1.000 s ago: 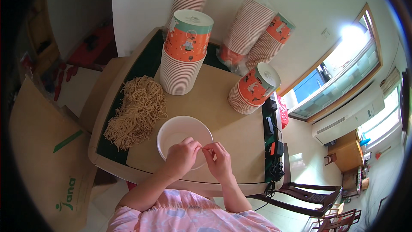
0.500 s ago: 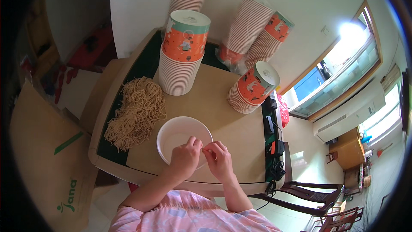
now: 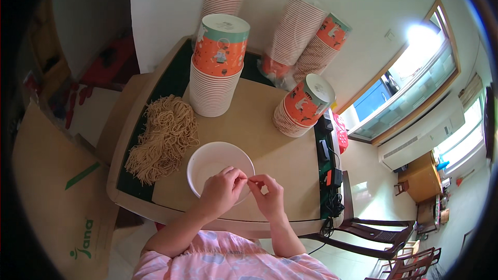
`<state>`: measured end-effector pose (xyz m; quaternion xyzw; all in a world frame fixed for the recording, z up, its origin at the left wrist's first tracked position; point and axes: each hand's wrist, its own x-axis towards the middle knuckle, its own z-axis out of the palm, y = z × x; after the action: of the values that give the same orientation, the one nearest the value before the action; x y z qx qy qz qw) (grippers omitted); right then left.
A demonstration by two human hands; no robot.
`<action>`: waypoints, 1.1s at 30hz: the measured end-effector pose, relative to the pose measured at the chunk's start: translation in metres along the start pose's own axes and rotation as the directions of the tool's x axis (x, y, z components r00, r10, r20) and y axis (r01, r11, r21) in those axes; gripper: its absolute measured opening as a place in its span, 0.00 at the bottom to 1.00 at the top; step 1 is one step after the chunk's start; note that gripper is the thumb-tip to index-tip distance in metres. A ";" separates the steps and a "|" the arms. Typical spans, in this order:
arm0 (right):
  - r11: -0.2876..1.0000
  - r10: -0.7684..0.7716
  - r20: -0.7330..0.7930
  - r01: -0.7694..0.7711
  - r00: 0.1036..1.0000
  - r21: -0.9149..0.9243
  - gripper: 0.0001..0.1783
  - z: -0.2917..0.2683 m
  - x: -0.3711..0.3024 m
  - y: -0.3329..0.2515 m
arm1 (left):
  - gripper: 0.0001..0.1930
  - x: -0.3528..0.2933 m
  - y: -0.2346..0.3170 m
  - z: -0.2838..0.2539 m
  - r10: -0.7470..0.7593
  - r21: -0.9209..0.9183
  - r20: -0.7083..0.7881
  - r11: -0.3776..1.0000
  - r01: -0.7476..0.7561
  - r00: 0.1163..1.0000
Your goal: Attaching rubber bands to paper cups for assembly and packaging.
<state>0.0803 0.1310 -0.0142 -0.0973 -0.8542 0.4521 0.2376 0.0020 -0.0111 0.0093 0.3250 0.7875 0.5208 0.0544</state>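
Observation:
A white paper bucket (image 3: 199, 168) stands with its mouth up near the table's front edge. Over its right rim my left hand (image 3: 223, 189) is closed in a pinch. Just to the right, my right hand (image 3: 268, 196) pinches thumb to forefinger, its fingertips meeting those of the left. Whatever is between the fingertips is too small to make out. Left of the bucket lies a heap of beige string (image 3: 165, 137). Behind it rises a tall stack of upside-down paper buckets (image 3: 215, 91), the top one orange and green. A shorter bucket stack (image 3: 306, 106) leans at the right.
Bagged bucket stacks (image 3: 295, 31) stand along the wall at the back. Power adapters and black cables (image 3: 334, 205) line the table's right edge. A large cardboard box (image 3: 57, 186) is on the left, and a dark wooden chair (image 3: 373, 233) at the right.
My fingertips have shifted slightly, and the right hand's fingers have opened into a rounder pinch. The whole view has moved a little. Bucket, string and stacks stay in place.

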 end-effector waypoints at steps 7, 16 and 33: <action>0.994 -0.079 -0.047 0.082 0.996 0.066 0.07 -0.003 0.002 -0.005 | 0.06 -0.006 0.001 -0.007 -0.019 0.045 0.106 0.999 0.014 0.994; 0.872 -0.008 0.055 -0.020 0.998 0.489 0.08 0.003 -0.010 0.027 | 0.08 -0.005 0.005 -0.010 -0.099 -0.309 0.298 0.931 0.194 0.949; 0.777 0.236 0.131 -0.268 0.963 0.570 0.06 -0.013 0.004 0.047 | 0.08 -0.001 -0.006 -0.038 -0.105 -0.393 0.248 0.898 0.200 0.963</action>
<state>0.0805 0.1690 -0.0452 -0.1213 -0.6597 0.7217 0.1709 -0.0161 -0.0433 0.0206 0.2988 0.6711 0.6307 0.2501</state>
